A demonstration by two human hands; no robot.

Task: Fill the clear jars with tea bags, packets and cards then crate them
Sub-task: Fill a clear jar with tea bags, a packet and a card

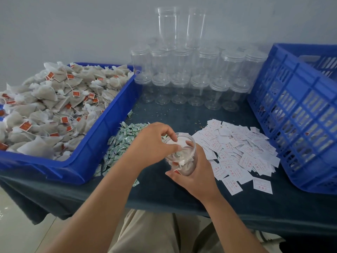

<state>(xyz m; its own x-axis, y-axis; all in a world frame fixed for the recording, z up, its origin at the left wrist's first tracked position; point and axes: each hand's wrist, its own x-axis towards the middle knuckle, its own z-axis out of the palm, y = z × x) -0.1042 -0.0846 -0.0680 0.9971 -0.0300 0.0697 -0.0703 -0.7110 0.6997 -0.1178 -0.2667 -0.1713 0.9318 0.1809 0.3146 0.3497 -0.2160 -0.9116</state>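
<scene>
Clear jar (184, 161), nearest of all, above the front part of the dark table cloth (160, 190), tilted with its mouth up and away. Partly filled: white bags and a red tag showing through the wall. Gripped low round the body by the right hand (198, 178), fingers curled behind, thumb across the front. Just above, left hand (155, 143) over the open mouth, fingertips (174, 147) drawn together, apparently pinching a small white piece (182, 148); too blurred to name.

For a clean drop: hold the jar firm and low, leaving the rim free; carry the pinch well inside the mouth before opening the fingers; press lightly, sparing the bags underneath; tilt no further, to avoid spilling the contents.

Beyond the left hand, the pile of green-and-white packets (125, 137) on the cloth; to the right, touching nothing of the jar, the spread of white cards (242, 154) with red print. Further left, tea bags (54, 106) heaped in a blue tray (102, 128). At far right, the blue crate (291, 115), seemingly holding a few filled jars behind its slots. At the very back, empty jars (182, 79) stacked in rows against the wall.
</scene>
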